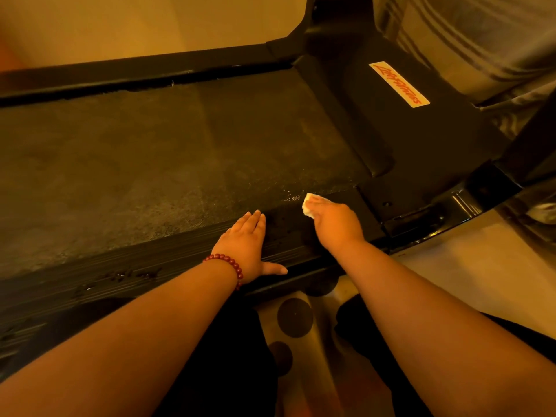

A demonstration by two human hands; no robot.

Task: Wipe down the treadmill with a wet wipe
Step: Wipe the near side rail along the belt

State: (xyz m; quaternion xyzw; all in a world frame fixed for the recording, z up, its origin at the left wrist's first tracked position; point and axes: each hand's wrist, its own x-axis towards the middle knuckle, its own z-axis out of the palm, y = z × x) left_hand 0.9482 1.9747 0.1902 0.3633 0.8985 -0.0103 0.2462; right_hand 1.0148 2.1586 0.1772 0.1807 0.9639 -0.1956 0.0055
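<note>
The long treadmill (150, 161) runs left to right, its red-lettered label (398, 84) too blurry to read, while the right hand (337, 224) grips the wipe (308, 204) and the left hand (243, 245) lies flat.

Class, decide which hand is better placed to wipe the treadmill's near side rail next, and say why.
Right: the right hand holds the wet wipe at the side rail; the left hand lies flat there, empty.

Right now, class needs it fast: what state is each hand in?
Left hand: open, fingers straight, resting flat on the treadmill side rail.
Right hand: closed, gripping the wet wipe against the rail.
</note>
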